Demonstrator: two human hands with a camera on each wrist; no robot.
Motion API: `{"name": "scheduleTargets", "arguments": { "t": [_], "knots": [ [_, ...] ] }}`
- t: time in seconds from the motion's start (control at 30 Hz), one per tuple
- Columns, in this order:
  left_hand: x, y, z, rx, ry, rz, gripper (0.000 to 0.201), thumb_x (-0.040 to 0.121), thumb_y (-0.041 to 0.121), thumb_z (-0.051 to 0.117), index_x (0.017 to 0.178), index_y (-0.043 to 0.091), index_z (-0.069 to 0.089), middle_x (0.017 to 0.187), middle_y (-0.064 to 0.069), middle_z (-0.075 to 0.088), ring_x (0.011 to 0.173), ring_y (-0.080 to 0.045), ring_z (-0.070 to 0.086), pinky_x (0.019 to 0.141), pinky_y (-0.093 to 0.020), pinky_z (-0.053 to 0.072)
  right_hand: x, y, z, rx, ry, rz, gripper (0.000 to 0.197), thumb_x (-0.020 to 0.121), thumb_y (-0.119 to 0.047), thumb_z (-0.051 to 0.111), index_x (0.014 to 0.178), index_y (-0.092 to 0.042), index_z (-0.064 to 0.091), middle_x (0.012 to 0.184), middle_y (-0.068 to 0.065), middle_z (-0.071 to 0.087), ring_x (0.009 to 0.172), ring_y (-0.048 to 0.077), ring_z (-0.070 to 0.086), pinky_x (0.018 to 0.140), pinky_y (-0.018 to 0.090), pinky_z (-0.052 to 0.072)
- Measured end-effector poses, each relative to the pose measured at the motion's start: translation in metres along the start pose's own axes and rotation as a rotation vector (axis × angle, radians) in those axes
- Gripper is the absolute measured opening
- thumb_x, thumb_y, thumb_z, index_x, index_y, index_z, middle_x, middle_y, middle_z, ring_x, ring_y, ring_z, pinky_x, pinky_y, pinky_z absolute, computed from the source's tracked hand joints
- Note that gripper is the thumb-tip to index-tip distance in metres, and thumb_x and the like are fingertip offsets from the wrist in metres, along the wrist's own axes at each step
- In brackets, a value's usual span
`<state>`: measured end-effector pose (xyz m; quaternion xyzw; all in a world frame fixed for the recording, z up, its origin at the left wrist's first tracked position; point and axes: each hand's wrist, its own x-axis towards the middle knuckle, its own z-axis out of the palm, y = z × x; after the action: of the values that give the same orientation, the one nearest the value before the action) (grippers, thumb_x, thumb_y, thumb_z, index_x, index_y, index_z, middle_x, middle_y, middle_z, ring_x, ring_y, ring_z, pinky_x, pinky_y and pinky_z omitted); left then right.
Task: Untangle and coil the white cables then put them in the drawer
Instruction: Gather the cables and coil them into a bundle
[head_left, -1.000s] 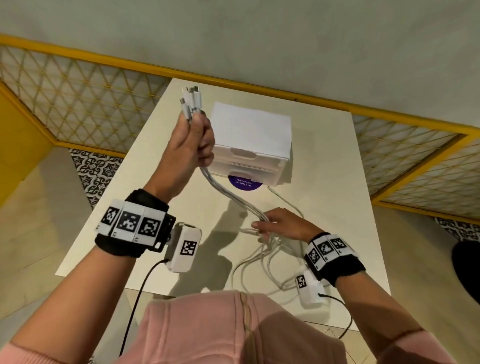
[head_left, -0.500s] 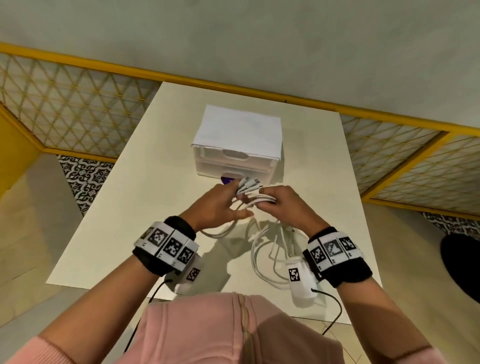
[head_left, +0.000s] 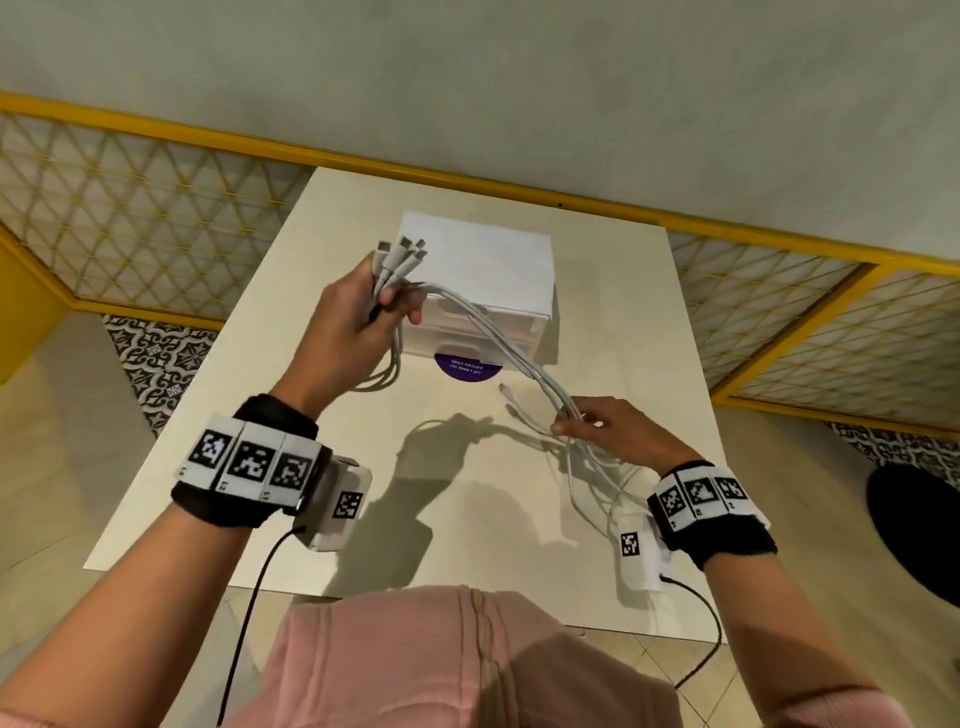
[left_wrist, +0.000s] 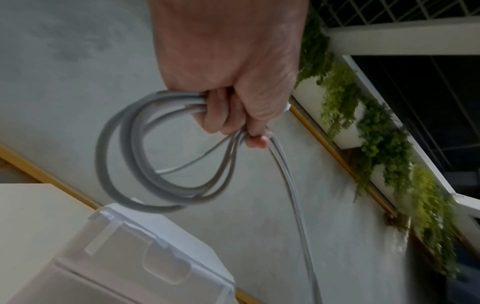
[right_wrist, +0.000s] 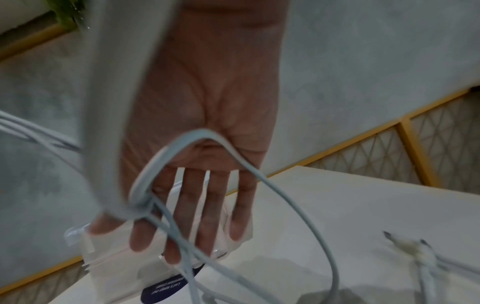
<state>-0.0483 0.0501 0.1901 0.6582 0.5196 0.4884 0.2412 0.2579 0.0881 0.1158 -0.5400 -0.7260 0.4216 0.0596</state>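
Observation:
My left hand is raised in front of the white drawer unit and grips a bundle of white cables. Their connector ends stick up above the fist. One coiled loop hangs below my left hand. The strands run down to the right into my right hand, low over the table. There the thumb pinches them against the index finger, and the other fingers are straight. The rest of the cables trails slack under my right wrist. The drawers look closed.
The beige table has a purple round sticker in front of the drawer unit. Two loose cable ends lie on the table beside my right hand. Yellow-framed lattice panels flank the table. A dark round object sits at the right.
Half a second ago both hands met in front of the drawer unit. Since then my left hand has risen up and left with the connector ends, and my right hand has moved right along the cables.

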Motion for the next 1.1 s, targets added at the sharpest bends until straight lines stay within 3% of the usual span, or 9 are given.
{"name": "scheduleTargets", "arguments": {
  "t": [0.2,0.37,0.47,0.53,0.63,0.7,0.77,0.9,1.1],
  "knots": [
    [-0.004,0.011,0.009,-0.076,0.072,0.010,0.046,0.094,0.006,0.050,0.071,0.045,0.041,0.071,0.007,0.059,0.070,-0.001,0.055,0.066,-0.013,0.040,-0.004,0.013,0.005,-0.200,-0.275,0.253,0.069,0.072,-0.070,0.059,0.134,-0.044,0.041,0.142,-0.007,0.049,0.128,0.019,0.047,0.106,0.035,0.035],
    [-0.002,0.026,0.016,-0.166,0.025,0.040,0.042,0.095,0.003,0.048,0.074,0.037,0.037,0.071,0.005,0.058,0.070,0.000,0.056,0.068,-0.010,0.040,-0.012,0.008,0.035,0.007,-0.314,0.082,0.073,0.086,-0.045,0.061,0.146,-0.040,0.020,0.153,-0.013,0.029,0.140,0.008,0.028,0.109,0.024,0.022],
    [-0.001,0.034,0.024,-0.206,-0.004,0.047,0.039,0.095,0.002,0.048,0.074,0.032,0.037,0.071,0.005,0.057,0.071,-0.001,0.056,0.071,-0.010,0.042,-0.006,0.010,0.061,0.106,-0.169,0.024,0.079,0.086,-0.034,0.066,0.148,-0.034,0.017,0.139,-0.023,0.035,0.127,-0.009,0.034,0.102,0.010,0.026],
    [-0.001,0.038,0.024,-0.201,0.000,0.057,0.039,0.095,0.002,0.049,0.074,0.033,0.037,0.071,0.005,0.058,0.071,-0.001,0.056,0.071,-0.010,0.042,-0.002,0.012,0.073,0.277,-0.054,0.040,0.064,0.085,-0.021,0.067,0.140,-0.028,0.034,0.118,-0.025,0.052,0.100,-0.024,0.050,0.079,-0.004,0.035],
    [0.000,0.040,0.020,-0.155,0.023,0.060,0.031,0.096,0.005,0.049,0.075,0.027,0.042,0.072,0.007,0.059,0.071,0.003,0.056,0.070,-0.009,0.042,0.000,0.012,0.075,0.433,0.083,0.116,0.025,0.084,-0.011,0.068,0.107,-0.012,0.060,0.087,-0.004,0.066,0.073,-0.007,0.065,0.057,0.002,0.044],
    [0.000,0.037,0.016,-0.148,0.052,0.040,0.022,0.096,0.007,0.049,0.076,0.012,0.041,0.069,0.012,0.060,0.071,0.003,0.056,0.070,-0.011,0.043,0.004,0.019,0.068,0.287,0.154,0.117,0.028,0.080,-0.022,0.072,0.103,-0.011,0.060,0.083,0.006,0.066,0.077,0.016,0.064,0.062,0.015,0.051],
    [0.000,0.032,0.013,-0.148,0.075,0.027,0.025,0.096,0.008,0.050,0.075,0.014,0.037,0.067,0.018,0.061,0.070,0.000,0.054,0.069,-0.014,0.044,0.008,0.027,0.059,0.190,0.167,0.134,0.050,0.074,-0.032,0.077,0.115,-0.019,0.051,0.076,0.002,0.061,0.072,0.018,0.060,0.071,0.032,0.053],
    [0.002,0.037,0.014,-0.169,0.058,0.033,0.019,0.096,0.008,0.049,0.079,0.004,0.041,0.067,0.017,0.061,0.070,0.002,0.054,0.071,-0.014,0.044,0.011,0.016,0.060,0.194,-0.004,0.037,0.076,0.074,-0.036,0.077,0.139,-0.036,0.038,0.116,-0.009,0.054,0.109,0.008,0.052,0.092,0.026,0.041],
    [0.004,0.038,0.011,-0.145,0.073,0.044,0.022,0.097,0.009,0.049,0.078,0.008,0.037,0.072,0.005,0.058,0.071,0.003,0.056,0.072,-0.015,0.044,0.022,0.022,0.079,0.305,0.111,0.083,0.030,0.085,-0.033,0.066,0.093,-0.008,0.051,0.075,-0.002,0.059,0.070,0.014,0.059,0.062,0.026,0.050]
  ]
}}
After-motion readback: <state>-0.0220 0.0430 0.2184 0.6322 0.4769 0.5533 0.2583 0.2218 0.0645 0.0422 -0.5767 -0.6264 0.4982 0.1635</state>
